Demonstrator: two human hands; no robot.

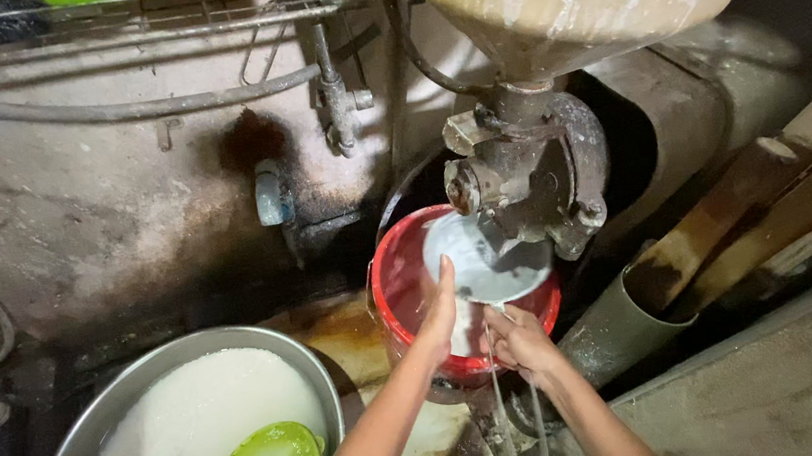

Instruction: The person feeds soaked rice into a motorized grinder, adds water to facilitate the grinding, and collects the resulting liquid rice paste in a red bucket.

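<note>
Left hand (439, 317) is lying flat, fingers released, against the red bucket's (399, 279) inner wall. Right hand (522, 343) is clenching a thin wire handle (518, 417) hanging below its fingers. Bucket is sitting under the grinder spout (522, 181), white paste (478, 266) just beyond both fingertips.

I am seeing both bare forearms rising from the near edge and reaching toward the far middle of the view. My left hand (439, 317) is standing flat and open, fingers pressed together and pointing to the far side, thumb edge turned toward the right. My right hand (521, 342) is sitting just beside it on the right, slightly nearer, fingers curling inward into a loose grip. The two wrists are angling toward each other.
</note>
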